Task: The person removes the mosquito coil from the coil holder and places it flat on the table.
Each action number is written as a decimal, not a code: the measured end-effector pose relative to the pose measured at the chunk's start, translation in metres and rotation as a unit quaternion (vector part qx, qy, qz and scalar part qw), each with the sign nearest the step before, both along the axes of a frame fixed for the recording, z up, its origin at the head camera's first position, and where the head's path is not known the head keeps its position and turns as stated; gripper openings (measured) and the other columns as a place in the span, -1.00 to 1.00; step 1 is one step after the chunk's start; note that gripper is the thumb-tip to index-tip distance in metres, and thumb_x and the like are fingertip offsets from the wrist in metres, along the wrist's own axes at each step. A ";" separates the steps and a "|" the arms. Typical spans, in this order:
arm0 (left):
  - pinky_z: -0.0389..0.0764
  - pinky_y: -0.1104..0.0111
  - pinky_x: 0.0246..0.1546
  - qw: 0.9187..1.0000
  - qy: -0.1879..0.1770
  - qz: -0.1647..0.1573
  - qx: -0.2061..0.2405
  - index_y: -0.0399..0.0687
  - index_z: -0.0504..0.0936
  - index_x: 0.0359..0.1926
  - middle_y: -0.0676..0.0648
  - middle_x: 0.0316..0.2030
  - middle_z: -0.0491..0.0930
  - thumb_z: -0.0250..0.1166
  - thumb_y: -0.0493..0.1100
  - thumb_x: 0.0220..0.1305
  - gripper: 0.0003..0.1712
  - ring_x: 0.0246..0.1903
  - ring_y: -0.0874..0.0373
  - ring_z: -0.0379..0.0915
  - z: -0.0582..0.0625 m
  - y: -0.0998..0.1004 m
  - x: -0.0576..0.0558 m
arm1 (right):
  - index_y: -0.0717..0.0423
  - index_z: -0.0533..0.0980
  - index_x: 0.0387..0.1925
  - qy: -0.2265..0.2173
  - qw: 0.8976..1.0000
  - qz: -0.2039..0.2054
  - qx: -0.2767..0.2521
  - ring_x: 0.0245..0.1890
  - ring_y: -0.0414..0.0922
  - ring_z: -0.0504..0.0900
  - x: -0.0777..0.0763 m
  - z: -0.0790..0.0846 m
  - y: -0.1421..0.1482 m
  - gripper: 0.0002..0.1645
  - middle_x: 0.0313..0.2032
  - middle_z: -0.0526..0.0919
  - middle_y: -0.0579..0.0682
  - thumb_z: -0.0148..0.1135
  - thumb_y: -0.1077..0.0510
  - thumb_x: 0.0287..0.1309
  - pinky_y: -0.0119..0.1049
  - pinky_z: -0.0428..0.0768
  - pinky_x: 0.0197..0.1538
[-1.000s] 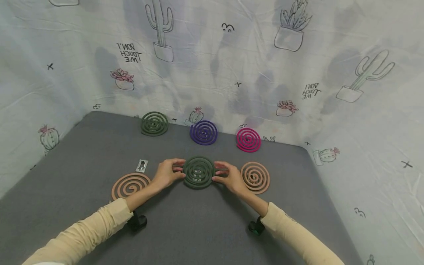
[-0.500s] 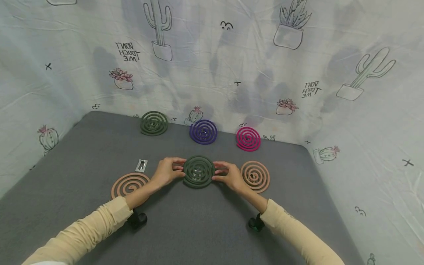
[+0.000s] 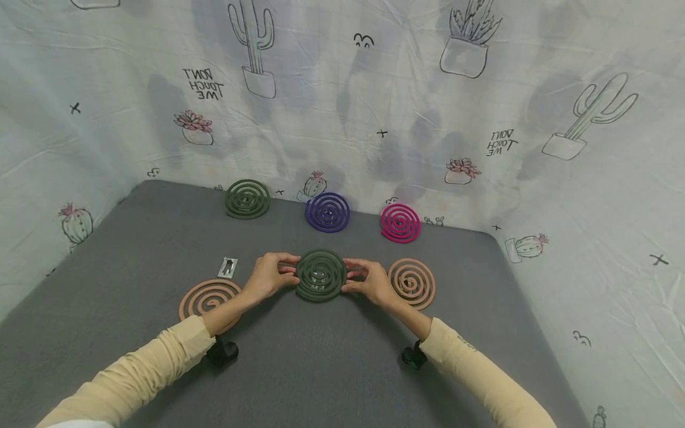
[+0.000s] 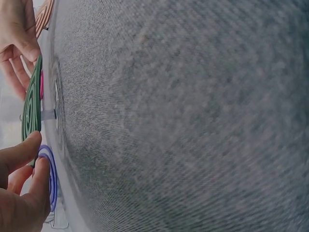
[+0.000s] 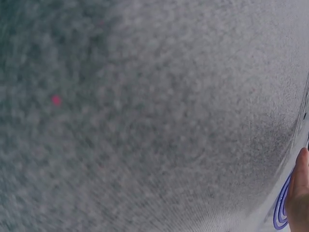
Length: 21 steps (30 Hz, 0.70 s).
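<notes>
A dark green mosquito coil (image 3: 321, 275) is held up by its opposite edges, its flat spiral face toward the head camera. My left hand (image 3: 270, 277) pinches its left edge between thumb and fingers. On the other edge, my right hand (image 3: 371, 282) grips it the same way. From the left wrist view, the green coil (image 4: 32, 104) appears nearly edge-on and raised off the grey surface, between the left hand (image 4: 21, 186) below and the right hand (image 4: 19, 43) above. Only a small part of the right hand (image 5: 298, 193) shows in the right wrist view.
Along the back lie a green coil (image 3: 247, 199), a purple coil (image 3: 327, 212) and a pink coil (image 3: 400, 223). Tan coils lie at left (image 3: 200, 297) and right (image 3: 420, 279), the left one partly under the forearm. A small silvery metal piece (image 3: 228, 267) lies on the grey cloth (image 3: 321, 368).
</notes>
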<state>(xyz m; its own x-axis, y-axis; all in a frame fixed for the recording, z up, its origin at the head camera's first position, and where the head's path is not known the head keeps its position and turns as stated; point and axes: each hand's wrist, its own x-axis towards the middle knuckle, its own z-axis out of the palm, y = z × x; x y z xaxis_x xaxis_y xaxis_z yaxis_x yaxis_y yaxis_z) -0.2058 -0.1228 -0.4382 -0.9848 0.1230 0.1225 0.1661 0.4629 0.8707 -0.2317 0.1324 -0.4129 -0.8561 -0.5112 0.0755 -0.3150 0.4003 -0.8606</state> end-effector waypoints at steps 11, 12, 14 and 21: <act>0.70 0.24 -0.31 1.000 -0.007 0.001 0.002 -0.43 0.57 0.05 -0.37 -0.08 0.61 0.40 -0.46 0.05 -0.53 -0.16 -0.14 0.63 -0.002 0.000 -0.001 | 0.38 0.46 0.16 0.015 1.000 -0.004 -0.003 -0.16 0.15 0.66 -0.014 -0.021 0.004 -0.29 -0.02 0.59 0.31 0.45 0.41 -0.14 -0.41 0.62 -0.28; 0.70 0.24 -0.31 1.000 -0.008 0.002 0.001 -0.43 0.58 0.05 -0.37 -0.09 0.62 0.40 -0.46 0.05 -0.53 -0.16 -0.14 0.63 -0.002 0.000 -0.001 | 0.41 0.45 0.15 0.015 1.000 -0.003 -0.004 -0.16 0.18 0.65 -0.011 -0.016 0.003 -0.29 -0.02 0.59 0.34 0.44 0.43 -0.13 -0.43 0.62 -0.29; 0.70 0.23 -0.30 1.000 -0.010 0.002 0.001 -0.43 0.58 0.04 -0.37 -0.09 0.62 0.40 -0.45 0.05 -0.53 -0.16 -0.14 0.64 -0.001 0.000 -0.002 | 0.47 0.44 0.14 0.013 1.000 0.000 -0.010 -0.16 0.23 0.64 -0.006 -0.007 0.002 -0.31 -0.03 0.57 0.39 0.42 0.47 -0.13 -0.45 0.61 -0.30; 0.70 0.22 -0.28 1.000 -0.008 -0.004 0.010 -0.43 0.59 0.04 -0.36 -0.11 0.63 0.40 -0.43 0.05 -0.54 -0.16 -0.14 0.63 -0.002 -0.001 -0.003 | 0.51 0.43 0.12 0.002 1.000 0.001 -0.022 -0.15 0.28 0.63 -0.004 -0.001 0.002 -0.33 -0.03 0.56 0.42 0.40 0.50 -0.12 -0.48 0.61 -0.30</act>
<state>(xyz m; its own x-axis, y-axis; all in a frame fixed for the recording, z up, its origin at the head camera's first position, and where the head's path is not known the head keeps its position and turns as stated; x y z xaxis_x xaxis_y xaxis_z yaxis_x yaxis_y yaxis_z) -0.2087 -0.1236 -0.4405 -0.9857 0.1282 0.1093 0.1556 0.4449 0.8819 -0.2360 0.1345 -0.4137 -0.8552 -0.5084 0.1003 -0.3182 0.3624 -0.8760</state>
